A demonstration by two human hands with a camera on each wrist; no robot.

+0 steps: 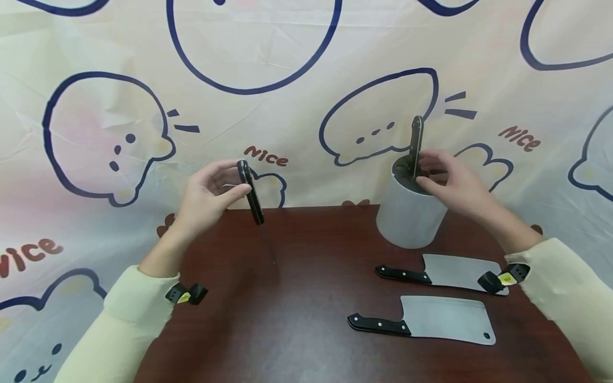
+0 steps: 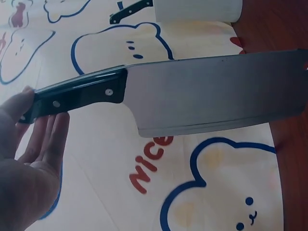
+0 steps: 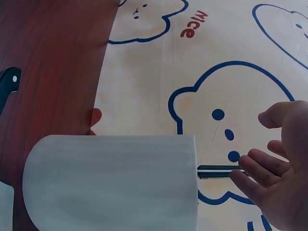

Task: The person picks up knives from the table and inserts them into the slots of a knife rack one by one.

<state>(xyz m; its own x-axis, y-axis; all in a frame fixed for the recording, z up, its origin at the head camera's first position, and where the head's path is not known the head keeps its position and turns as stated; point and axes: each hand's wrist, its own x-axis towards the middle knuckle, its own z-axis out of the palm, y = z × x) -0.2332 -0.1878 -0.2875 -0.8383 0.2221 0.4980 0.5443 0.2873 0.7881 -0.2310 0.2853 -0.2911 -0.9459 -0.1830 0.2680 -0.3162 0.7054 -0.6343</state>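
My left hand [image 1: 205, 198] pinches the black riveted handle of a cleaver [image 2: 216, 96] near its end. The cleaver hangs above the table, and its broad blade is seen edge-on from the head. At the right, a white cylindrical knife holder [image 1: 412, 219] stands upright with a black-handled knife [image 1: 416, 139] in it; that knife's blade is hidden inside. Beside this handle is my right hand [image 1: 452, 178], fingers loosely spread and apart from the thumb. In the right wrist view the fingertips [image 3: 240, 179] overlap the handle; whether they touch it I cannot tell.
Two more cleavers, a nearer one [image 1: 445, 320] and a farther one [image 1: 460, 272], lie flat in front of the holder, handles to the left. The brown table [image 1: 287, 319] ends at a cartoon-printed cloth [image 1: 287, 122] hanging behind it.
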